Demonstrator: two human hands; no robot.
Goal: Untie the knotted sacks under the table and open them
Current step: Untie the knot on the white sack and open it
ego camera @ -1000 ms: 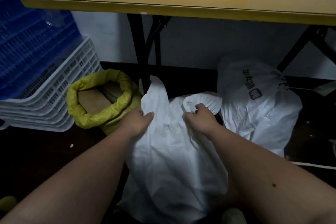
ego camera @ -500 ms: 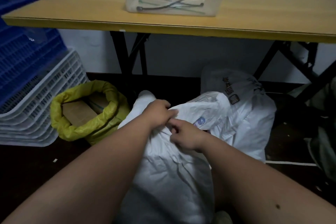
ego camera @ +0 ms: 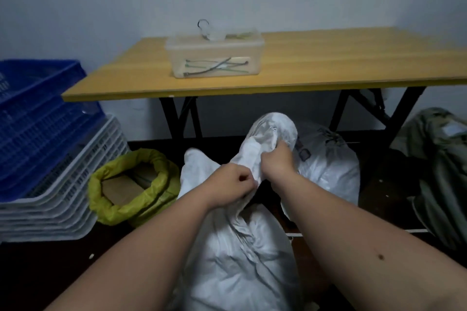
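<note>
A white woven sack point(ego camera: 235, 255) lies on the dark floor in front of me, its top bunched and lifted between my hands. My left hand point(ego camera: 231, 183) grips the gathered cloth low on the neck. My right hand point(ego camera: 276, 160) grips the raised flap of the sack's mouth a little higher. Behind it a second white sack point(ego camera: 331, 171) with dark print stands under the wooden table point(ego camera: 328, 65). To the left a yellow sack point(ego camera: 156, 199) stands open with its rim rolled down, and brown boxes show inside.
Stacked blue crates point(ego camera: 38, 118) and white crates point(ego camera: 63, 199) fill the left side. A clear plastic box point(ego camera: 214, 58) with cable ties sits on the table. Black table legs point(ego camera: 174, 118) stand behind the sacks. An olive-grey bag point(ego camera: 439, 166) lies at the right.
The view has tilted up and back, so the tabletop and wall show. My hands have lifted the white sack's top higher; the right hand has moved up onto the raised flap.
</note>
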